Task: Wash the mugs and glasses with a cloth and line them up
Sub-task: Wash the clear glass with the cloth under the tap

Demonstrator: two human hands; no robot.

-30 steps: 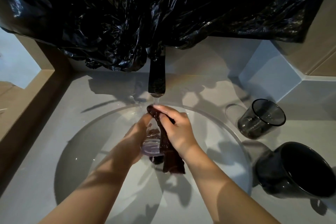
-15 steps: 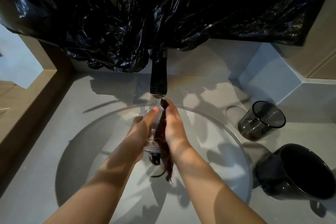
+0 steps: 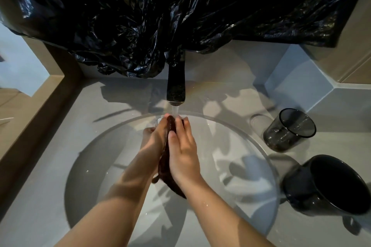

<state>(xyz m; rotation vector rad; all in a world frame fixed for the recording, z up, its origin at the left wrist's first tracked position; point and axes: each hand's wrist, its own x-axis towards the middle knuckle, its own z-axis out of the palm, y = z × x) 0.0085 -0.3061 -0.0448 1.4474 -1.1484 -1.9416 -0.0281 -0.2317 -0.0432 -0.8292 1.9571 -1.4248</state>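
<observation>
Fingers of the left hand (image 3: 153, 140) curl round the small clear glass tumbler (image 3: 159, 120), mostly hidden beneath them. Fingers of the right hand (image 3: 183, 154) lie straight, pressing the dark brown cloth (image 3: 165, 163) against it. Hold the rim under the water stream (image 3: 175, 110) at the fingertips; rotate with firm grip.

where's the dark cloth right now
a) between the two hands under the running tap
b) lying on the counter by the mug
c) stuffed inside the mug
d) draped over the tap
A: the cloth is pressed between the left hand, which holds a clear glass, and the right hand, right under the stream from the tap.
</observation>
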